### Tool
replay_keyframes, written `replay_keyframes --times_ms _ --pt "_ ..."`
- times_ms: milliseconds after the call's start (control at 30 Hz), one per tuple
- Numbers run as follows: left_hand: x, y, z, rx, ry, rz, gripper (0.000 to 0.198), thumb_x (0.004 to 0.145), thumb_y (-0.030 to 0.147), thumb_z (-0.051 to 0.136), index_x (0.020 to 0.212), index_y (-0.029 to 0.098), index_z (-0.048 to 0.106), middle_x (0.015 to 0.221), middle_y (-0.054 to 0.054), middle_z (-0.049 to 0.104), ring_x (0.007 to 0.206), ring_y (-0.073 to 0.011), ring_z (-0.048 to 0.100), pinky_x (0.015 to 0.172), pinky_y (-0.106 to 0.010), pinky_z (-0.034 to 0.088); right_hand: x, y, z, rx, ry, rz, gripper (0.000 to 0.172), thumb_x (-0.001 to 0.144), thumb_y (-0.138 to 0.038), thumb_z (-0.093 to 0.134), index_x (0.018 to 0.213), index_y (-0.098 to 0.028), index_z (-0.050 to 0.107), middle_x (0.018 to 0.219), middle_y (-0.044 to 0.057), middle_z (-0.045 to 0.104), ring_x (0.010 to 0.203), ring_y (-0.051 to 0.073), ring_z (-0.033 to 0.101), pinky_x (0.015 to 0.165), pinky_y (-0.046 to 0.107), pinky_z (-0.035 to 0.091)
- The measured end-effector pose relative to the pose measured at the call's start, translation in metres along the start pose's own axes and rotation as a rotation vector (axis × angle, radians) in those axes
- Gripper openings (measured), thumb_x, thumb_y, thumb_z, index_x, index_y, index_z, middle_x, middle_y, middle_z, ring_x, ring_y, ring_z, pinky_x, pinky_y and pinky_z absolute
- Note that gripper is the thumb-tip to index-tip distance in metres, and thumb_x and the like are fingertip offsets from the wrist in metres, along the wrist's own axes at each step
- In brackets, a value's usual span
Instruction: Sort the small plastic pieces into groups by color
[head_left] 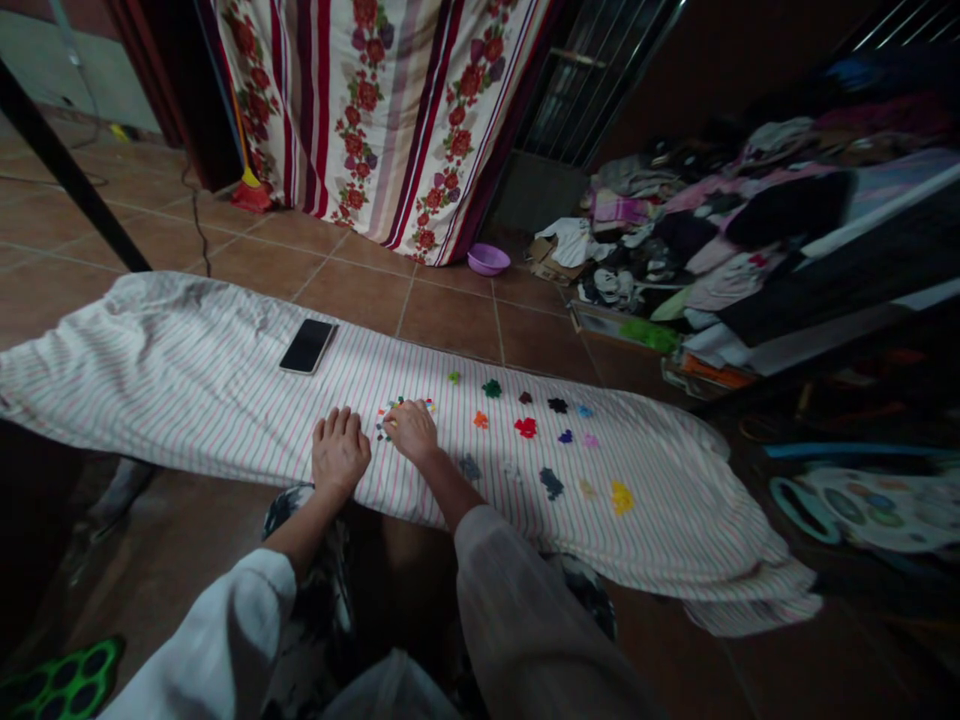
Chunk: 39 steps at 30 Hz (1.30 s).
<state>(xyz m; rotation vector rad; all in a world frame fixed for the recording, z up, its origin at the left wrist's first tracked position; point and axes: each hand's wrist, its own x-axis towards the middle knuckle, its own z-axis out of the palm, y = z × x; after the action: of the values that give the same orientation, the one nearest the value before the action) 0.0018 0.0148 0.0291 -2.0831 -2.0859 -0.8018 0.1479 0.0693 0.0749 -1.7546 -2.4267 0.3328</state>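
The right hand [412,430] bends its fingers down over a loose cluster of small, multicoloured pieces [393,405] on a long surface draped in white cloth with thin pink and green stripes [675,500]. Its fingertips are partly hidden—I cannot tell whether they pinch a piece. The left hand [342,452] is open, palm down on the cloth, just left of the cluster and holding nothing that shows.

Small single-colour heaps lie right of the right hand in rough rows. The far row runs from light green [454,378] and dark green [491,389] to black [557,405] and light blue [584,410]. The middle row includes orange [481,420] and red [526,428]; the near row includes dark grey [551,484] and, at its right end, bright yellow [622,497].

A flat, black-screened phone [307,346] lies on the cloth, farther off and left of both hands. Beyond, on the brown tiled floor [360,295], a round purple bowl [488,260] sits beside a striped, rose-patterned curtain [375,120].
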Motion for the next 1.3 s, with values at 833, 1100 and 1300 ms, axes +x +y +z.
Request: replay_keyframes --times_ms 833,1100,1300 --pt "0.000 0.001 -0.001 0.010 -0.007 -0.004 0.037 0.090 0.023 0.042 0.118 0.014 0.065 0.135 -0.017 0.064 0.132 -0.0329 0.053 0.111 -0.051 0.035 -0.028 0.012 0.007 0.262 0.235 0.094 0.020 0.090 -0.016 0.058 0.104 -0.023 0.070 0.100 0.003 0.074 0.100 0.022 0.060 0.093 0.033 0.046" --pt "0.002 0.004 -0.007 0.037 -0.061 0.007 0.038 0.090 0.023 0.040 0.117 0.014 0.065 0.136 -0.018 0.062 0.133 -0.0346 0.050 0.110 -0.053 0.035 -0.044 0.022 0.009 0.278 0.293 0.106 0.022 0.088 -0.014 0.057 0.103 -0.024 0.070 0.101 0.003 0.074 0.101 0.021 0.061 0.094 0.032 0.044" --pt "0.004 0.007 -0.010 0.034 -0.087 0.009 0.037 0.089 0.023 0.040 0.116 0.015 0.064 0.136 -0.019 0.061 0.133 -0.0348 0.050 0.109 -0.054 0.035 -0.057 0.029 0.015 0.285 0.341 0.152 0.025 0.092 -0.016 0.053 0.106 -0.024 0.072 0.101 0.003 0.074 0.100 0.021 0.061 0.093 0.032 0.045"
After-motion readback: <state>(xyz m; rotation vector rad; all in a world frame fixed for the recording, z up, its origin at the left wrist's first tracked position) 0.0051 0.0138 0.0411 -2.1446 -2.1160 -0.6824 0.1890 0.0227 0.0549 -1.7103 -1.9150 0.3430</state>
